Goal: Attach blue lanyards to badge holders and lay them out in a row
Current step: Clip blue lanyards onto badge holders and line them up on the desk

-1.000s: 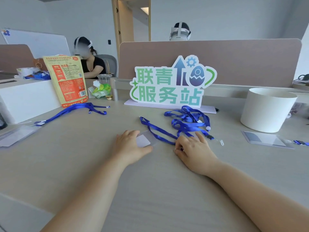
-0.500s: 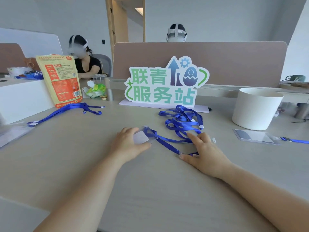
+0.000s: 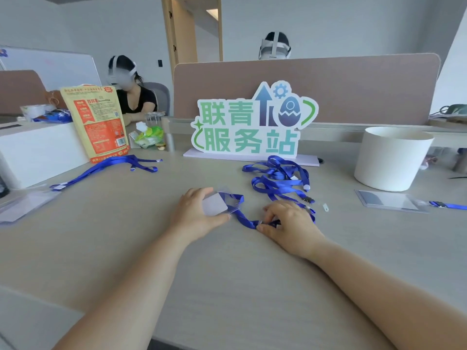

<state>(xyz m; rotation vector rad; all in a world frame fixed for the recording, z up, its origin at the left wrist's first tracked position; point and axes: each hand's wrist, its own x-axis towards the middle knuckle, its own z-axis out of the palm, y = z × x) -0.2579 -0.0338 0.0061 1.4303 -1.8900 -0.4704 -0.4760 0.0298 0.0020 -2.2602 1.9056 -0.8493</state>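
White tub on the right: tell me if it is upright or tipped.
Upright: the white tub stands on its base, open rim facing up.

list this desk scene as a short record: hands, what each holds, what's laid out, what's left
left hand: grips a clear badge holder
right hand: pinches the blue lanyard that runs to that holder
spare lanyards: tangled pile behind the hands
laid out: far-left holder and far-right holder, each with a blue strap at one end
other: white tub, green sign, orange pouch
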